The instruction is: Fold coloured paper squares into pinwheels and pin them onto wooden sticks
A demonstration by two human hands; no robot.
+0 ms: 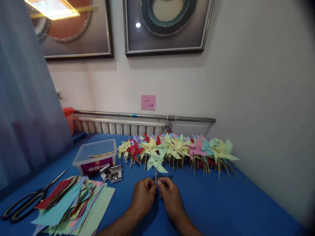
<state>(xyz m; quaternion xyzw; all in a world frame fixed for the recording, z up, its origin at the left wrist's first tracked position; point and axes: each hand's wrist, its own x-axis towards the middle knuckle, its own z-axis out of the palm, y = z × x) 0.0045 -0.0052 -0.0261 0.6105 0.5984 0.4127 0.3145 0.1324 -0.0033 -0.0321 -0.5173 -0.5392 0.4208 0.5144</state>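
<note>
A pale green paper pinwheel point(157, 161) with a pin at its centre stands upright on a thin wooden stick point(156, 176) in front of me. My left hand point(143, 195) pinches the lower part of that stick between thumb and fingers. From the other side, the closed fingertips of my right hand point(171, 197) meet the same stick. The stick's lower end is hidden by my fingers. Just behind is a dense group of finished pinwheels point(173, 148) in yellow, red, pink, blue and green, their sticks slanting down to the blue tabletop point(209, 203).
On the left lie a stack of coloured paper point(99, 206) and black-handled scissors point(27, 201). Beyond them are a clear plastic box point(81, 154) holding a few sticks and small open pin boxes point(115, 173). A radiator point(118, 127) and wall point(258, 108) stand behind; a curtain point(27, 98) hangs left.
</note>
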